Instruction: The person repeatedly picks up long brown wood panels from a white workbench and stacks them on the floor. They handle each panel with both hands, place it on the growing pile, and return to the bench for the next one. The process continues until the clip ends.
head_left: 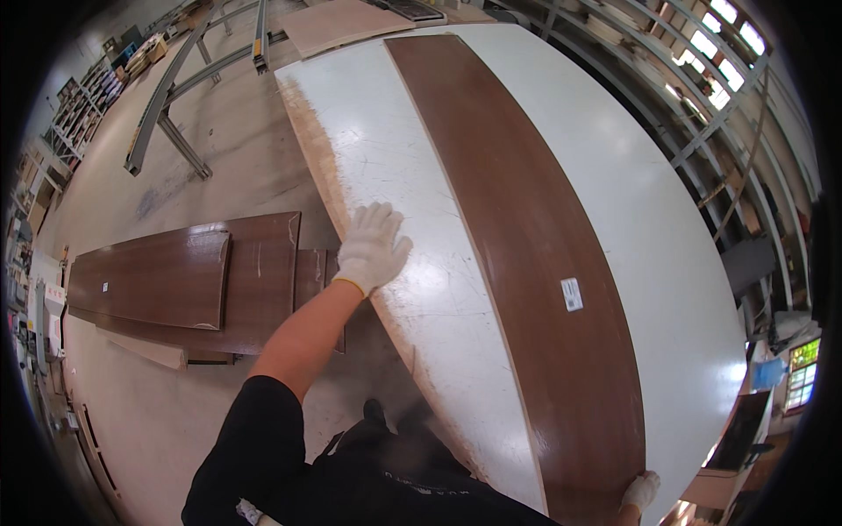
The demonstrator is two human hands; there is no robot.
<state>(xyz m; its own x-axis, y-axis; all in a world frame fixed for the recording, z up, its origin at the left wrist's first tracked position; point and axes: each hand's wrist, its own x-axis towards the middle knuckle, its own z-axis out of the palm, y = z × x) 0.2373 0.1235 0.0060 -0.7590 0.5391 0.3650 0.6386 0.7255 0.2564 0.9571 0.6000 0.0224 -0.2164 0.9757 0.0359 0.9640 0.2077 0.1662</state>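
A long brown board with a small white label lies lengthwise on the white worktable. My left hand, in a white knitted glove with a yellow cuff, rests palm down near the table's worn left edge. Its fingers are stretched out, and it is apart from the board. At the near right corner of the board is my right hand, also gloved. Its fingers curl at the board's edge; part of this hand and most of the right arm are out of sight.
Left of the table, several brown panels are stacked low. A grey metal frame stands at the far left. Flat tan sheet material lies at the table's far end. Metal racks line the right side.
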